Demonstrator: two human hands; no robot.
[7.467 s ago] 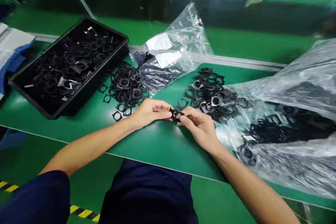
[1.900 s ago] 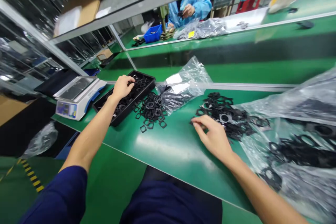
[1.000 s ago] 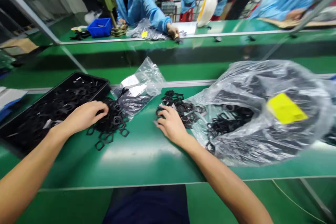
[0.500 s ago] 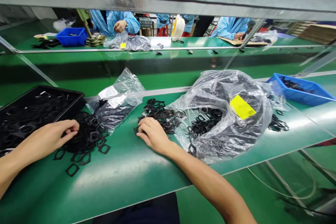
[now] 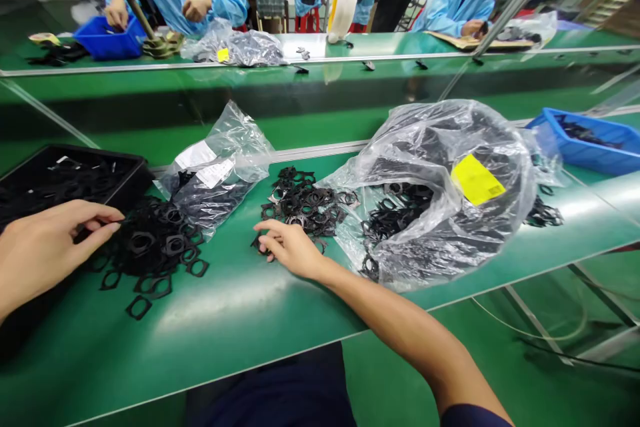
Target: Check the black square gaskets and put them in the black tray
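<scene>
My left hand is above the left pile of black ring-shaped parts, thumb and forefinger pinched together. A dark sliver shows at the fingertips, but I cannot make out what it is against the pile. My right hand rests low at the near edge of the middle pile of ring-shaped parts, its fingers curled on one black ring-shaped part. Several loose rings, among them a single ring, lie on the green table in front of the left pile.
At the left stands a black tray full of dark parts. A clear bag with white labels lies behind the piles. A large plastic bag with a yellow label spills parts. Blue bin at right; co-workers in blue sleeves opposite.
My left hand has moved left and slightly up, away from the middle of its pile. My right hand has shifted slightly, drawing a ring-shaped part nearer. The view has tilted, showing more of the co-workers.
</scene>
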